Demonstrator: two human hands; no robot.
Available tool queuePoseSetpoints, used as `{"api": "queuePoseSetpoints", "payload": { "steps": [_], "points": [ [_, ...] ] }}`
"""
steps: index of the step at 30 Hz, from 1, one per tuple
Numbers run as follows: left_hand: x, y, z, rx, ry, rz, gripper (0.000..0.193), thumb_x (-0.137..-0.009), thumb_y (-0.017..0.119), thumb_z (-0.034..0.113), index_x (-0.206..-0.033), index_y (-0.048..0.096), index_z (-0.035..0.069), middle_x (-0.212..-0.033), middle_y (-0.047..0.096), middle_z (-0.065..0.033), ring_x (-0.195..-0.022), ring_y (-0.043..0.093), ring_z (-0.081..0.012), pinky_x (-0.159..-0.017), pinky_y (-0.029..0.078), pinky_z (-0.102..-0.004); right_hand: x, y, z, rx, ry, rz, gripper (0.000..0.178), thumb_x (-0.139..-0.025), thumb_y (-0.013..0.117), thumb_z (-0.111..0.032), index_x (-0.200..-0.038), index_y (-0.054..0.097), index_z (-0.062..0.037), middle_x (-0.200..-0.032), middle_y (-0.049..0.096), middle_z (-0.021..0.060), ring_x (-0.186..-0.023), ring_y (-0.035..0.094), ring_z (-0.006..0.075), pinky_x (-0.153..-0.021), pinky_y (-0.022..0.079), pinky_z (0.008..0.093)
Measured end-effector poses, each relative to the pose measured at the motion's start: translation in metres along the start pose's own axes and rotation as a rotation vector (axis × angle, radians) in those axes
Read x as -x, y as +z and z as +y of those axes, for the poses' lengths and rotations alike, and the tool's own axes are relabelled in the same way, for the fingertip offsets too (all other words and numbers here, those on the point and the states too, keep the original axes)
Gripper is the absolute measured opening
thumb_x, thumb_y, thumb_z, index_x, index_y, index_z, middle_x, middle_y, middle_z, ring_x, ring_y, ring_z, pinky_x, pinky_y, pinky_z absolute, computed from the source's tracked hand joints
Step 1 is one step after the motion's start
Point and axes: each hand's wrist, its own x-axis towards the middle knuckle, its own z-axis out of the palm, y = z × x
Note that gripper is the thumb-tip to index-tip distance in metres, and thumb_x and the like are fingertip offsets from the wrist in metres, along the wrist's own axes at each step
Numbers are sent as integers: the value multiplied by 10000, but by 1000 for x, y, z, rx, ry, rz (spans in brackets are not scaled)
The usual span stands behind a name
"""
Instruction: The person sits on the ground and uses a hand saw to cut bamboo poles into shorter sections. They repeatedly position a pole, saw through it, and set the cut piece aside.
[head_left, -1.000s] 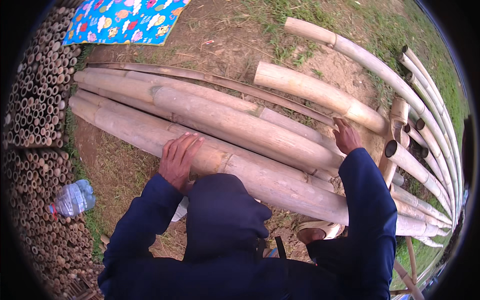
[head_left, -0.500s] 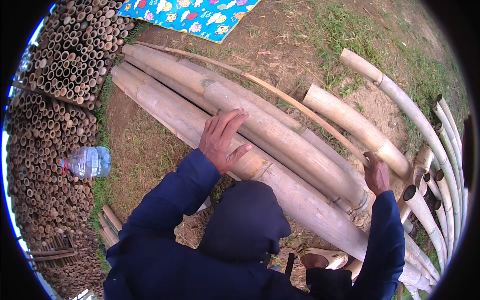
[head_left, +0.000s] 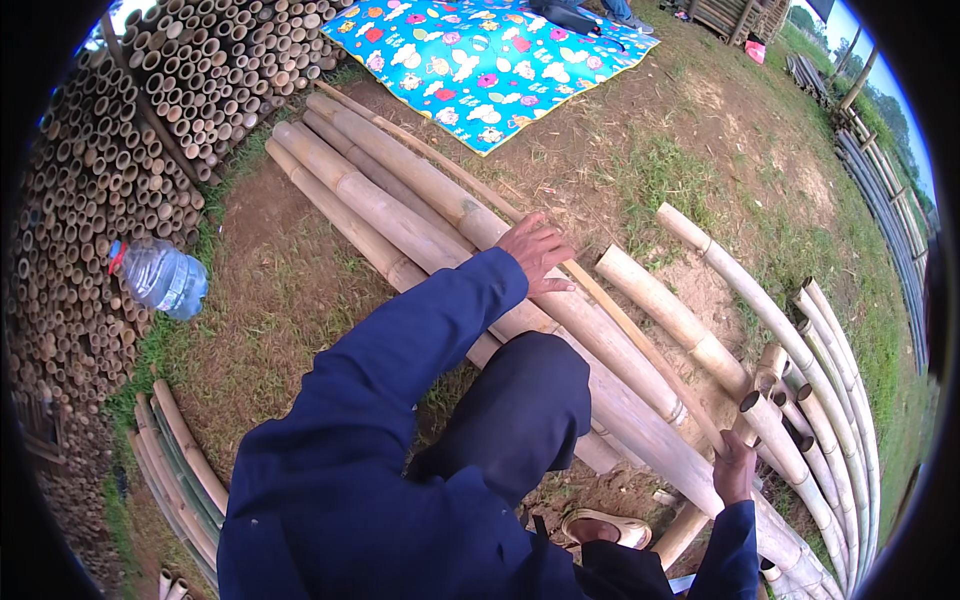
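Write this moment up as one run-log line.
left grip: fingers spread over bamboo strip and thick pole | right grip: closed on bamboo strip's end | nearby: patterned blue mat, clear plastic bottle

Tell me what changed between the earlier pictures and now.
The left hand has left a thick bamboo pole and moved right and away from the person, to the bamboo strip; whether it grips is unclear. The right hand, first open at the strip's near end, has closed on it and drawn it toward the person. The clear plastic jug still lies beside the stacked bamboo.
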Motion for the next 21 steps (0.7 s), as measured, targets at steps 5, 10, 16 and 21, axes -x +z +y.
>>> {"api": "queuePoseSetpoints", "payload": {
  "steps": [5,10,16,21],
  "points": [
    [29,2,-8,-51,28,92,595,-831,664,678,-1068,661,132,-987,628,-72,-1039,612,-276,-1059,417,-482,21,-2,-6,18,-56,14,246,-775,619,61,-993,686,-31,-831,677,258,-841,686,476,-702,541,475],
    [58,3,6,-41,-6,78,585,-835,644,695,-1010,640,137,-916,585,-63,-931,598,-269,-868,447,-428,27,-13,-15,35,-90,68,228,-781,622,40,-983,694,-36,-874,698,230,-823,698,452,-685,543,475],
    [63,7,4,-73,4,121,591,-846,629,699,-1040,643,141,-901,586,-58,-931,598,-268,-872,453,-411,30,-5,-20,122,-156,164,235,-792,613,42,-990,702,-50,-859,696,202,-787,696,431,-662,541,481],
    [75,-5,-36,-97,-31,67,584,-860,634,671,-1086,639,133,-957,597,-65,-979,593,-288,-907,457,-434,4,4,-57,110,-200,213,253,-796,604,40,-996,708,-74,-813,680,168,-737,685,400,-633,524,481]
  ]
}}
